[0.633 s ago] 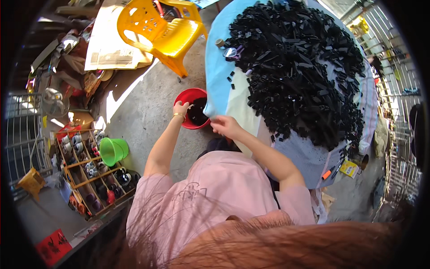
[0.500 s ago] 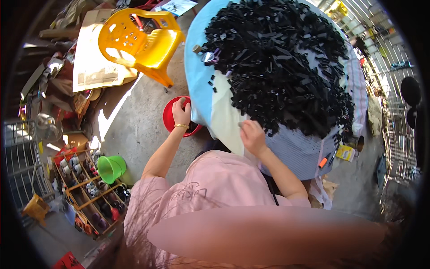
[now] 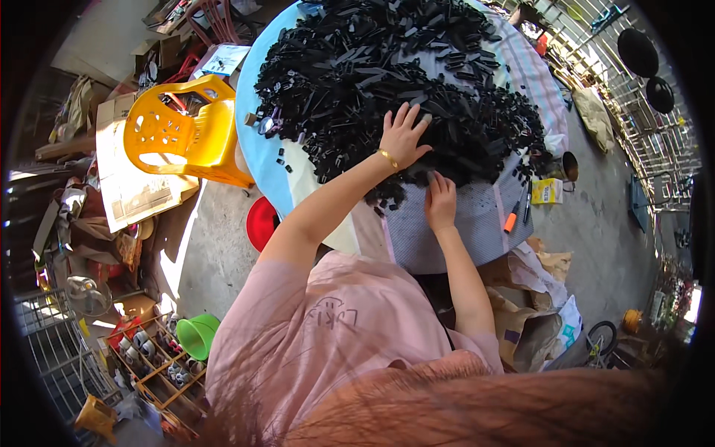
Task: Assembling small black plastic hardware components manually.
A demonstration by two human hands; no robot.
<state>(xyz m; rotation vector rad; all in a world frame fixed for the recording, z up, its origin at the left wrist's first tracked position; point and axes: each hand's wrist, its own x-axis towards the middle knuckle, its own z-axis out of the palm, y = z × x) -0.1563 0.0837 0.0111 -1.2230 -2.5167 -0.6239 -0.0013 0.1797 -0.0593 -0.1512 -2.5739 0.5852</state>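
A large heap of small black plastic-looking pieces [image 3: 342,97] covers much of a round table spread with cloths [image 3: 447,246]. My left hand [image 3: 403,139], with a gold bracelet at its wrist, lies with fingers spread on the heap's near part. Close by, at the heap's near edge, my right hand [image 3: 441,205] has its fingers stretched out, their tips touching the black pieces. I make out nothing held in either hand. A red bucket [image 3: 261,225] on the floor is partly hidden behind my left arm and the table.
Left of the table stands a yellow plastic chair [image 3: 182,134]. A green bucket [image 3: 196,337] sits by a wooden shoe rack [image 3: 160,384]. An orange-ended marker [image 3: 511,221] and a yellow box [image 3: 547,191] lie at the right. Paper bags [image 3: 521,313] rest below the table edge.
My left hand has left the red bucket and reached over onto the heap. My right hand has moved right to the heap's near edge, its fingers now straighter. The view has shifted.
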